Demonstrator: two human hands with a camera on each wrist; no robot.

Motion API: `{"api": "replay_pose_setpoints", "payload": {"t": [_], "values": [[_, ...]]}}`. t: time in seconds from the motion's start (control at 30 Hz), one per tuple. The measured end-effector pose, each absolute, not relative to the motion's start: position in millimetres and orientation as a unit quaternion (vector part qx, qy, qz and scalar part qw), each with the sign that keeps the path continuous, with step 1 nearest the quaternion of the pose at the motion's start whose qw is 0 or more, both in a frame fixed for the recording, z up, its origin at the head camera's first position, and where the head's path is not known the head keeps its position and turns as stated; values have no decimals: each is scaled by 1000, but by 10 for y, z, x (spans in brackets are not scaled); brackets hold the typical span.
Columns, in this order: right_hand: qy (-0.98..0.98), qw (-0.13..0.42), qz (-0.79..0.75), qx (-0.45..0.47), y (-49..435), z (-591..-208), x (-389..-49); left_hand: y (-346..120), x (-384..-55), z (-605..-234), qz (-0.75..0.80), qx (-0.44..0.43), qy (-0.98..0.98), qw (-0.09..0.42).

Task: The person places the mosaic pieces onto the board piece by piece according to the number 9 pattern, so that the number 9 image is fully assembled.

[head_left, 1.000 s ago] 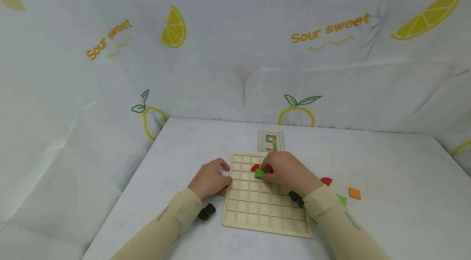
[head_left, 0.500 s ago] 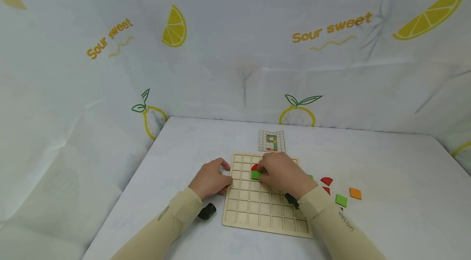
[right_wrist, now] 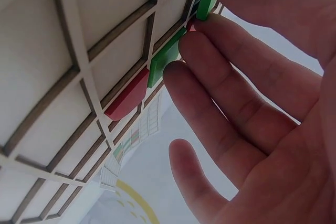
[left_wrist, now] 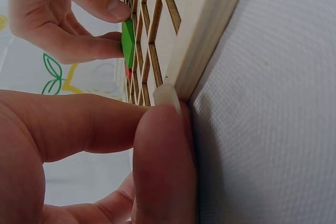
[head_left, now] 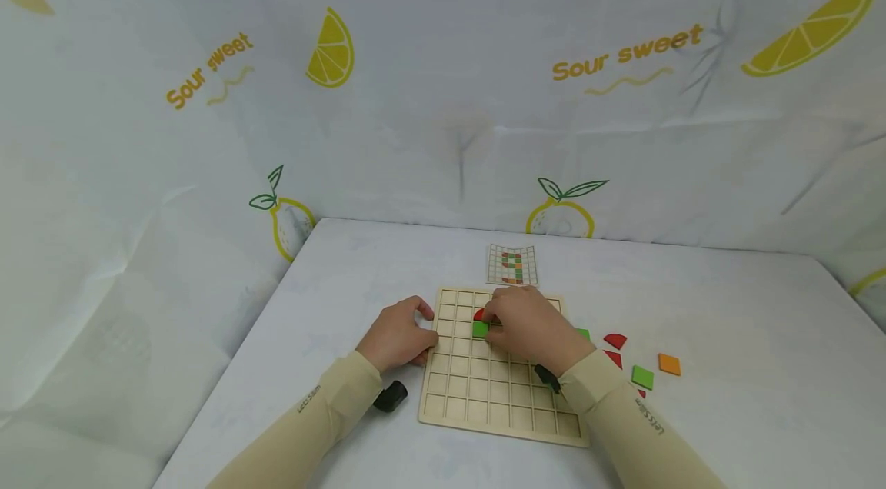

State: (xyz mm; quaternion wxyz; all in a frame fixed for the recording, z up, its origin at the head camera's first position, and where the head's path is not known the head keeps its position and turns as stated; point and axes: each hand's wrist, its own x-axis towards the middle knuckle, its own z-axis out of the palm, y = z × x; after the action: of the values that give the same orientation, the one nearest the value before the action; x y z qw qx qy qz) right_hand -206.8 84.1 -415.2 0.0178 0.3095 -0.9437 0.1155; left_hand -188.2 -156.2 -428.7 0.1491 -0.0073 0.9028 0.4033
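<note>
A light wooden grid board (head_left: 477,389) lies on the white table. My left hand (head_left: 396,337) holds its left edge, with the thumb (left_wrist: 165,156) against the side and the index finger curved toward it. Over the upper part of the board, my right hand (head_left: 529,326) pinches a green square tile (head_left: 481,330) between thumb and index finger, low at a cell. Just above that tile is a red quarter-round piece (head_left: 479,314). In the right wrist view, another green tile (right_wrist: 165,56) sits in the row beside a red piece (right_wrist: 128,98); the hand hides these partly from above.
A small pattern card (head_left: 512,266) stands behind the board. Loose pieces lie to the right: a red quarter-round (head_left: 614,340), a red triangular piece (head_left: 613,359), a green square (head_left: 642,377) and an orange square (head_left: 668,364). A black device (head_left: 391,397) sits at the left wrist.
My right hand has moved slightly left and lowered the green tile, tilted earlier, flat toward its cell. More loose pieces show beside the right forearm. The left hand has stayed put.
</note>
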Motion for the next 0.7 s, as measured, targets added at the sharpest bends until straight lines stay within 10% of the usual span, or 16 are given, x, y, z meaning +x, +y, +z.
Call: {"api": "replay_pose_setpoints", "payload": {"t": [0.7], "values": [[-956, -40, 152, 246, 1147, -4096, -2045, -1558, -1882, -4291, 401, -12, 903, 152]]}}
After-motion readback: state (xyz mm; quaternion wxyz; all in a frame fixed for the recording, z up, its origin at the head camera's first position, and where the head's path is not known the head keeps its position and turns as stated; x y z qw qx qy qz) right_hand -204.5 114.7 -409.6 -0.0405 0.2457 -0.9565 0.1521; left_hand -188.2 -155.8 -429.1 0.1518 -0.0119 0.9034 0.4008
